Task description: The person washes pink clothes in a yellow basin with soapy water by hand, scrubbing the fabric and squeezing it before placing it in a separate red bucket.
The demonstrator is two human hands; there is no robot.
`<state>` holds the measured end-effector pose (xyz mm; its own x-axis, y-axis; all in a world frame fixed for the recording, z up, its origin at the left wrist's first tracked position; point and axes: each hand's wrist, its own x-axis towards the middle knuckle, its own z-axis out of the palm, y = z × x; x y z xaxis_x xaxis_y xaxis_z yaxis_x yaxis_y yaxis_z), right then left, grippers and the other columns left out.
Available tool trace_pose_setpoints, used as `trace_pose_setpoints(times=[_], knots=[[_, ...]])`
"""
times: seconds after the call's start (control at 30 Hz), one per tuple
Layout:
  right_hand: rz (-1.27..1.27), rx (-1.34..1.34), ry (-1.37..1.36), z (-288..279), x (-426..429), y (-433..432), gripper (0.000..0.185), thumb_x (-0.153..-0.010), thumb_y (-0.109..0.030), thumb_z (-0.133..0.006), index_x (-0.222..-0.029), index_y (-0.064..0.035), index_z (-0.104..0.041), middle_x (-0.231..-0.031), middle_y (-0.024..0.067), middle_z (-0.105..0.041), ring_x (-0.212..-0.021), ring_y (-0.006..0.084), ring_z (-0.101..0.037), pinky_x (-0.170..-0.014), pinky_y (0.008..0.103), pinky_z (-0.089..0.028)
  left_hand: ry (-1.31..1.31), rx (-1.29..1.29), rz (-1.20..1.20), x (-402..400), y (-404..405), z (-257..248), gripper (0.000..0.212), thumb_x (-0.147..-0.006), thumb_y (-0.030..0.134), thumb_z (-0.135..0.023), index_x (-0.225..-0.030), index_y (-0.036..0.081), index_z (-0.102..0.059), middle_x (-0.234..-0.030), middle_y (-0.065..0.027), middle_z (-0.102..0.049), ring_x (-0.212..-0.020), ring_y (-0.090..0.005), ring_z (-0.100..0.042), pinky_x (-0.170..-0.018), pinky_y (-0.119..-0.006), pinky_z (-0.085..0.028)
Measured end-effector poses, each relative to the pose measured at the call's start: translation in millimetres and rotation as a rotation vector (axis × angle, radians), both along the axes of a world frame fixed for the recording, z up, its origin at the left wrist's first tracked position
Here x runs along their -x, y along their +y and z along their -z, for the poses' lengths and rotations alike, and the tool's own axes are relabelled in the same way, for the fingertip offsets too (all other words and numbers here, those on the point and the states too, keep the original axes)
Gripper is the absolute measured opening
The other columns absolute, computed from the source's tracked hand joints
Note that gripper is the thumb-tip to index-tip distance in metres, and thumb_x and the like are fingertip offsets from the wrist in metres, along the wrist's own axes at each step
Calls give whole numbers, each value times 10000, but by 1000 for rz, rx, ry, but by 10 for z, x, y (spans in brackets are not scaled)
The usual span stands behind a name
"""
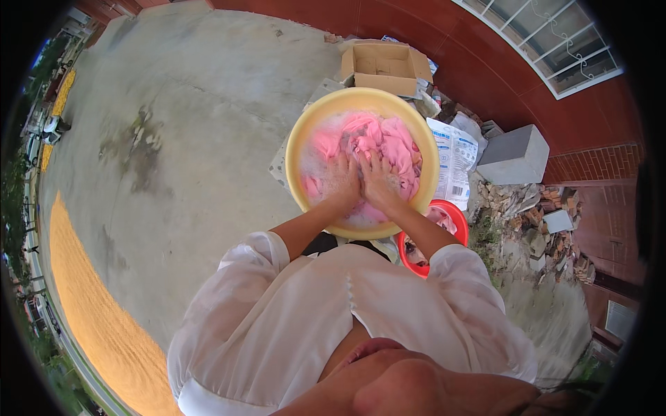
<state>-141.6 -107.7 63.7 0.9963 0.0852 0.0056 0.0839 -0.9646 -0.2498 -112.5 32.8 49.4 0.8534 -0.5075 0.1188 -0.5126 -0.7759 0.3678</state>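
A yellow plastic basin (pixel 293 171) stands before me, holding soapy water and bunched wet pink cloth (pixel 398 138). Both hands are inside it, close together, backs upward. Suds lie around my left hand (pixel 341 182), whose fingers dig into the near folds of the cloth. Just beside it, my right hand (pixel 381 182) has its fingers curled into the same bunch. Folds and foam partly hide the fingertips of both. More pink fabric shows under the suds at the basin's left and near sides.
A red basin (pixel 461 221) with wet fabric stands below my right forearm. Beyond the yellow basin sits an open cardboard box (pixel 385 62). To the right are a printed plastic bag (pixel 451 161), a grey block (pixel 515 156) and brick rubble (pixel 541 229). Yellow grain (pixel 99 312) covers ground at left.
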Motion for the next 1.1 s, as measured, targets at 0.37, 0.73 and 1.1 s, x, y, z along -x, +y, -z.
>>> trace_pose_setpoints(times=[0.37, 0.73, 1.1], knots=[[106, -325, 365, 871, -842, -301, 326, -920, -174, -441, -1087, 46, -613, -1112, 358, -579, -992, 471, -603, -866, 540, -474, 407, -104, -136, -739, -290, 932, 395, -903, 153, -517, -1268, 1, -527, -1161, -207, -591, -1036, -415, -608, -871, -508, -503], [324, -763, -4, 885, -961, -727, 549, -1028, -442, -388, -1334, -19, -558, -1311, 274, -580, -1256, 348, -544, -1087, 393, -372, 323, 762, -360, -738, -63, 116, 416, -1022, 291, -464, -849, -38, -651, -775, -200, -633, -754, -261, -630, -703, -382, -493], [-82, -482, -375, -684, 72, -709, 447, -956, -374, -601, -1279, -66, -605, -1216, 181, -651, -1142, 303, -618, -986, 380, -453, 684, 1379, -359, -366, 134, -1629, 454, -1056, 359, -423, -1019, -50, -618, -888, -68, -623, -791, -157, -572, -742, -318, -501]])
